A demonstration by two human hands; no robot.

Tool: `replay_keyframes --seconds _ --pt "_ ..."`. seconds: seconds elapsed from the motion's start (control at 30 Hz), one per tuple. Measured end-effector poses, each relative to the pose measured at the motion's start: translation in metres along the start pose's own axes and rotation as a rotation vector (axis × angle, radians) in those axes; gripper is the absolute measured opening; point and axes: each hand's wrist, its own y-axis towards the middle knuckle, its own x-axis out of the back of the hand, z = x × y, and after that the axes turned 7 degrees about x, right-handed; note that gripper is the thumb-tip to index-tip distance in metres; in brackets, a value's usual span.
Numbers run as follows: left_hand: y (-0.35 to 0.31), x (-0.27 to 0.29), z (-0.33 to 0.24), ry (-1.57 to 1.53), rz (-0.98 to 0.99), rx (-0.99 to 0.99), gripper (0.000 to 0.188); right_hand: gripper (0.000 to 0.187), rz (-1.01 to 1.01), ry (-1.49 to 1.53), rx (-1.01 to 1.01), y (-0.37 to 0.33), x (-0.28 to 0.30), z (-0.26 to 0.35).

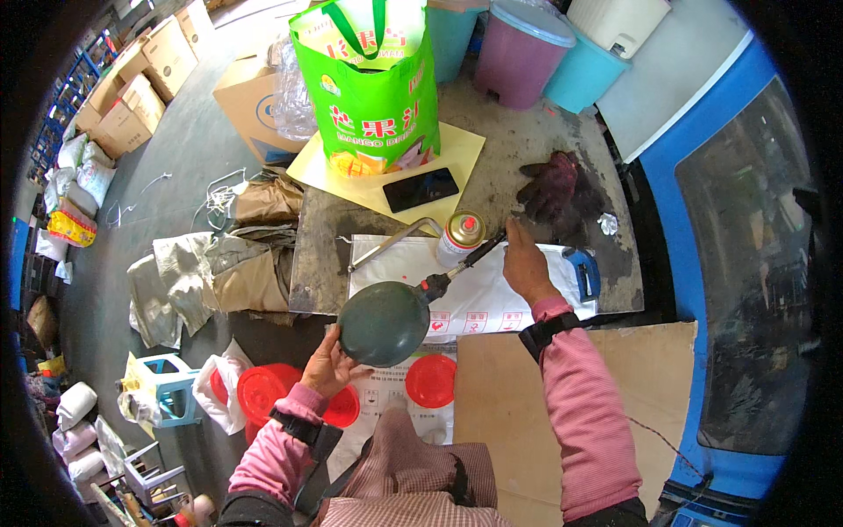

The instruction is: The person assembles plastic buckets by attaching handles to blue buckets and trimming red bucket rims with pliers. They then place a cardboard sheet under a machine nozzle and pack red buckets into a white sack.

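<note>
A smooth dark green rounded piece, oval and bulging, hangs over the near edge of the table. My left hand cups its lower left side, fingers bent against it. From its upper right a red and black collar leads into a thin metal rod with a black grip. The fingers of my right hand close at the far end of that grip; the palm side is hidden. Just behind the rod stands a spray can with a gold top and red nozzle. A bent metal bar lies left of it.
Behind are a green shopping bag, a black phone and a dark glove. A blue-handled tool lies to the right. Red lids sit below, beside a brown board. A blue machine borders the right.
</note>
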Motion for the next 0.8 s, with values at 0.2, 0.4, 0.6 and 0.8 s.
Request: replay_keyframes --seconds 0.2,0.4,0.6,0.8 --pt "-0.063 -0.042 0.043 0.12 0.109 0.133 0.054 0.053 0.029 0.009 0.034 0.002 0.004 -0.016" --pt "-0.089 -0.127 0.109 0.095 0.085 0.183 0.054 0.05 -0.005 0.242 -0.128 -0.03 0.047 -0.026" --pt "-0.095 -0.168 0.127 0.082 0.112 0.171 0.056 0.05 -0.021 0.727 -0.326 -0.082 0.09 -0.01" --pt "-0.096 -0.17 0.128 0.099 0.132 0.18 0.057 0.05 -0.072 0.552 -0.171 -0.024 0.088 -0.023"
